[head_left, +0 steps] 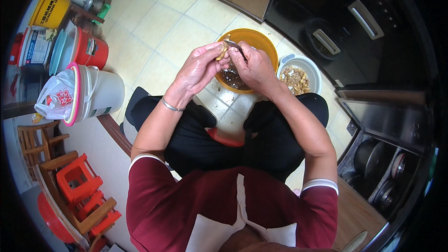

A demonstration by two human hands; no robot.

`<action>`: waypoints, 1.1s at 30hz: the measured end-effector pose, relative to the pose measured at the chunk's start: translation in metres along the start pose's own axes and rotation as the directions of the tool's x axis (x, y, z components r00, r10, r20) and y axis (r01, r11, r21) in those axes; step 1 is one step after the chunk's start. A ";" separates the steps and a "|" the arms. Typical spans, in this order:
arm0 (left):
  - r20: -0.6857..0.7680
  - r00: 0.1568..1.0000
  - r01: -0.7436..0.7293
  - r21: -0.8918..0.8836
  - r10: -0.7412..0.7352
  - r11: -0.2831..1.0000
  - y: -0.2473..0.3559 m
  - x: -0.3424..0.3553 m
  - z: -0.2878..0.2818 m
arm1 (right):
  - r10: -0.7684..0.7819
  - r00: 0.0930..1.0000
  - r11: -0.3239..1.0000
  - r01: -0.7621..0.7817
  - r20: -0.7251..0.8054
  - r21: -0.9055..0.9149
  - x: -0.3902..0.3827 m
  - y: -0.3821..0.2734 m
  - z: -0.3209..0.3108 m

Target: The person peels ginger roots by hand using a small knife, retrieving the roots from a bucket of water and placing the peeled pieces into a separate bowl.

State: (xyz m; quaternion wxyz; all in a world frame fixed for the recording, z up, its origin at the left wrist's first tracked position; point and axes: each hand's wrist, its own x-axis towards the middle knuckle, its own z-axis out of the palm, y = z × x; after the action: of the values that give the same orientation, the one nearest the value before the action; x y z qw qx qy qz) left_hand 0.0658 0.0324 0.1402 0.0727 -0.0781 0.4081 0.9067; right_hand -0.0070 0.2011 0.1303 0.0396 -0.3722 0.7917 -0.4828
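Note:
My left hand [201, 67], with a silver bangle at its wrist, pinches a small yellowish-brown lumpy piece [221, 53] of food; its exact kind is too small to tell. My right hand [255, 67] is closed around a small dark-handled tool [239, 49] whose metal end meets the piece. Whether it is a knife or scissors I cannot make out. Both hands are close together over an orange-yellow basin [267, 42] with dark, wet contents. Just right of it, a pale bowl [318, 80] holds many tan and yellowish pieces [295, 79].
A white bucket [108, 91] with a plastic bag [57, 98] on top stands at left. Beyond it are a red bucket [95, 50] and a yellow bucket [50, 9]. Red stools [80, 177] are at lower left. Dark cabinets [345, 23] and an opened pot drawer [373, 158] line the right.

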 end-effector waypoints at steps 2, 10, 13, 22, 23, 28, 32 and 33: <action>-0.054 0.999 0.010 0.043 -0.008 0.999 0.000 0.000 0.001 | 0.037 0.999 0.999 -0.038 0.034 0.023 -0.001 0.001 0.001; -0.055 0.998 0.016 0.030 -0.014 0.999 -0.003 -0.002 -0.002 | 0.065 0.993 0.960 -0.089 0.097 0.265 0.000 -0.005 0.000; -0.065 0.998 0.019 -0.003 -0.019 1.000 -0.003 -0.004 0.002 | 0.054 0.991 0.956 -0.087 0.123 0.281 -0.001 -0.009 -0.001; -0.059 0.998 0.000 -0.066 -0.004 0.998 -0.001 -0.003 0.009 | 0.070 0.996 0.928 -0.086 0.057 0.363 -0.005 -0.002 0.004; -0.059 0.998 -0.003 -0.092 -0.003 0.996 0.002 -0.002 0.011 | 0.089 0.996 0.925 -0.091 0.023 0.370 -0.005 -0.002 0.002; -0.012 1.000 0.011 -0.090 -0.012 0.996 0.003 -0.003 0.003 | 0.112 0.990 0.967 -0.089 -0.082 0.240 -0.003 0.002 -0.002; -0.084 0.996 0.007 -0.069 -0.013 0.998 0.003 -0.005 0.014 | -0.019 0.998 0.989 0.027 -0.052 0.148 -0.004 0.003 0.006; -0.080 0.997 0.003 -0.059 -0.008 0.998 0.003 -0.006 0.012 | -0.017 0.999 0.989 0.023 -0.046 0.146 -0.005 0.001 0.006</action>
State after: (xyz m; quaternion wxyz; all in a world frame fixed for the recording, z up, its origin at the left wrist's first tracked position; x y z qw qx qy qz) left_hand 0.0697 0.0394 0.1516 0.0565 -0.1177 0.3836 0.9142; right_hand -0.0017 0.1998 0.1251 0.0441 -0.3653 0.7510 -0.5483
